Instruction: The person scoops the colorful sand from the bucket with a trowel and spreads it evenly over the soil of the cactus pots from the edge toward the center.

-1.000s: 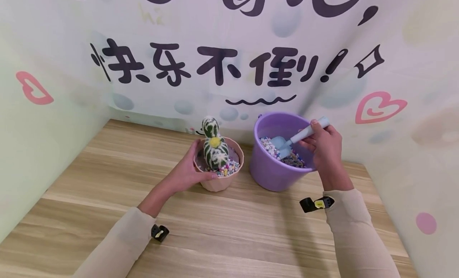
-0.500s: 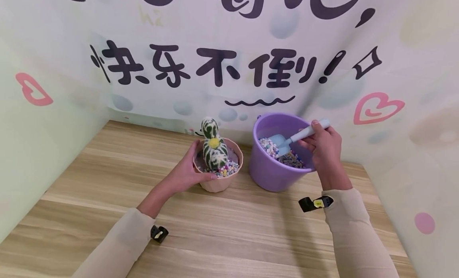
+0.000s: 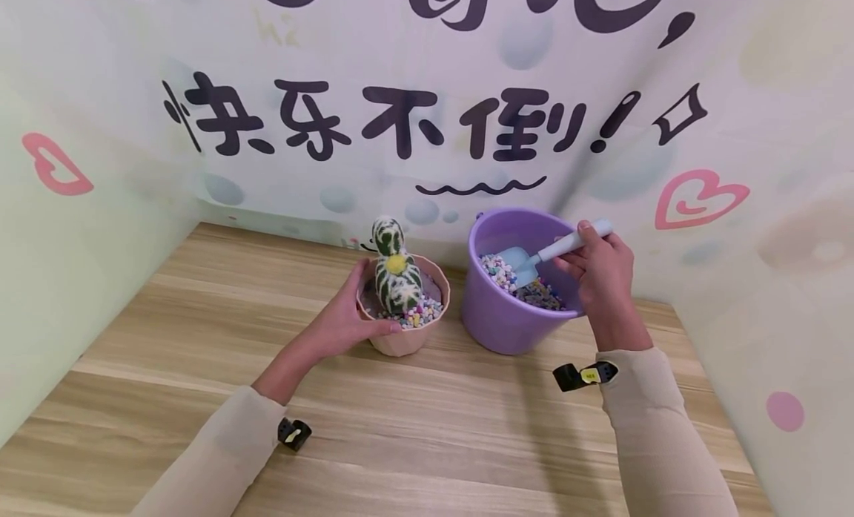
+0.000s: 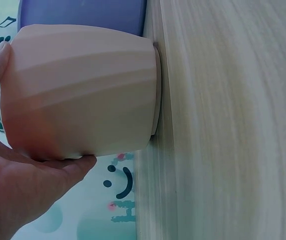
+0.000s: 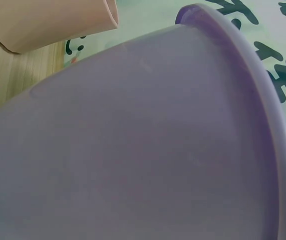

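Observation:
In the head view my left hand [image 3: 340, 324] holds a pale pink flowerpot [image 3: 400, 344] by its rim, thumb at the front and fingers at the left side. A cactus [image 3: 398, 287] with white fuzz and a yellow spot stands in the pot, with colourful pebbles [image 3: 420, 314] in front of it. My right hand [image 3: 608, 272] grips the white handle of a small light-blue shovel [image 3: 567, 244]. The shovel's blade lies among pebbles [image 3: 497, 271] inside a purple bucket [image 3: 500, 324], right of the pot. In the right wrist view the bucket's wall [image 5: 132, 145] hides the shovel.
The pot and bucket stand on a wood-grain table [image 3: 373, 435], close to its back edge. Behind them hangs a pale printed backdrop [image 3: 313, 183] with black lettering. Similar pale walls flank the table on both sides.

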Demonstrator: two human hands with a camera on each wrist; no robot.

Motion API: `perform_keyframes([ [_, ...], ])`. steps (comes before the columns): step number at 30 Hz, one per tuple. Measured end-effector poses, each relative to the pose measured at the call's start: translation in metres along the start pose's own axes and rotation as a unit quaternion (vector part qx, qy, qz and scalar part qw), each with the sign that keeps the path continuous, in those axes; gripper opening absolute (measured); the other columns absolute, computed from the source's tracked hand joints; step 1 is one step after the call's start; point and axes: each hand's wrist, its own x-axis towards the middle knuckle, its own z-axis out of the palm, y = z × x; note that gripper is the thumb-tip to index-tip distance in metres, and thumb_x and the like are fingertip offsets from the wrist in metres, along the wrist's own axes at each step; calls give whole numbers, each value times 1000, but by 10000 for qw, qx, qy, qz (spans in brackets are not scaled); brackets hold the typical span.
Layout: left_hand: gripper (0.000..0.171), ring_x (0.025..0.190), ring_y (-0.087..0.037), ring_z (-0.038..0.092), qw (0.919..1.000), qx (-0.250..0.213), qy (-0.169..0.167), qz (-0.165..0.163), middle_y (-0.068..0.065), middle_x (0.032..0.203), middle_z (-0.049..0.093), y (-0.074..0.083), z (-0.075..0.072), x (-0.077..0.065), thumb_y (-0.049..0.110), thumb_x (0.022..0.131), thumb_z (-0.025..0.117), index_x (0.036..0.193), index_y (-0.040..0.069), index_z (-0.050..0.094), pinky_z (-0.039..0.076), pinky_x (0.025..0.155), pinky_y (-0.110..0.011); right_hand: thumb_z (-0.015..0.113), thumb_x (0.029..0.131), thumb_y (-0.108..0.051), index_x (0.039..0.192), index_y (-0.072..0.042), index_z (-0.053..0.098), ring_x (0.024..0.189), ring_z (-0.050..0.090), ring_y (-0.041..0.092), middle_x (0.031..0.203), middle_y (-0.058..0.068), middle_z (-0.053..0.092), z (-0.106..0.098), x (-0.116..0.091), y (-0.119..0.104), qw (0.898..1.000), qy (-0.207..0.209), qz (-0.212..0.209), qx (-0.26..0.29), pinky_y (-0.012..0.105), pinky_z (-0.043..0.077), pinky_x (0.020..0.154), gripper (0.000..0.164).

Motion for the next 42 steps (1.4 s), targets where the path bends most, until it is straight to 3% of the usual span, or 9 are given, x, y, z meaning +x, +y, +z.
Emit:
perform_keyframes([
  [11, 116, 146, -26, 22, 10000, -67, 17, -63, -7, 161, 17, 1, 1, 1, 27, 75, 85, 156, 15, 2, 20, 119, -46, 62, 95, -27, 131, -3, 47, 64, 69, 16, 80, 6, 66, 0, -2, -3, 9999, 95, 3, -63, 28, 59, 59, 45],
  [18, 117, 146, -28, 22, 9999, -77, -11, -129, -7, 162, 15, 0, 1, 1, 28, 76, 85, 157, 16, 0, 21, 118, -48, 60, 96, -28, 117, -8, 51, 67, 69, 16, 82, 6, 67, -2, 0, -4, 9998, 153, 82, 12, 28, 59, 62, 30],
  [22, 117, 146, -28, 21, 9998, -76, -11, -162, -6, 162, 15, 0, 1, 2, 28, 76, 84, 157, 17, 1, 21, 118, -47, 61, 96, -29, 117, -8, 51, 68, 70, 17, 81, 6, 67, -3, 0, -6, 9996, 168, 183, 113, 29, 59, 63, 31],
  [31, 115, 146, -27, 22, 9999, -86, -26, -63, -7, 161, 18, 0, 0, 1, 26, 76, 85, 156, 16, 4, 19, 119, -48, 60, 96, -26, 113, -7, 53, 66, 70, 19, 75, 9, 69, -4, 0, -9, 9971, 283, 312, 633, 31, 59, 64, 26],
  [42, 119, 147, -29, 19, 9997, 17, -48, -248, -8, 162, 12, 0, -2, -1, 30, 75, 85, 157, 18, -1, 20, 118, -49, 61, 96, -24, 113, -8, 57, 66, 72, 23, 74, 13, 69, -6, -2, -11, 9922, 440, 305, 1126, 34, 58, 67, 24],
])
